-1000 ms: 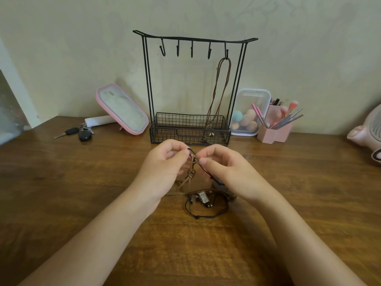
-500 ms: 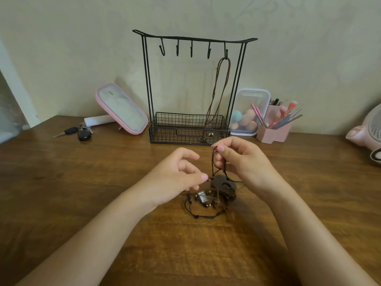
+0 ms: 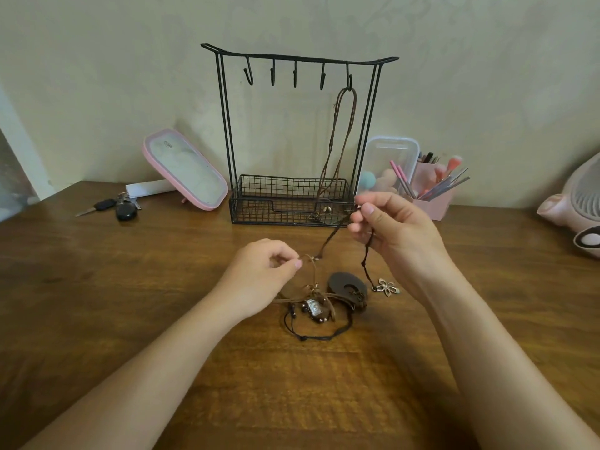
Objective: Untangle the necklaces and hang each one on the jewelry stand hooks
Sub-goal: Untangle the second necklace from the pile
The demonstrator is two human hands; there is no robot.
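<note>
Here, left grip (image 3: 259, 271) pinching tan cord (image 3: 312, 268), right grip (image 3: 396, 228) pinching dark cord (image 3: 365, 264) — stand (image 3: 293, 59) behind

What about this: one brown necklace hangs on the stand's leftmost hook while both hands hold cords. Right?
No. The head view shows the brown necklace on the stand's rightmost hook; left hand and right hand hold cords.

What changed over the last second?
The hands parted: the right hand rose up and right, drawing a dark cord and its flower pendant out of the pile. The left hand stayed low, pinching a tan cord. Unchanged: one necklace on the rightmost hook of the stand, the other hooks bare.
</note>
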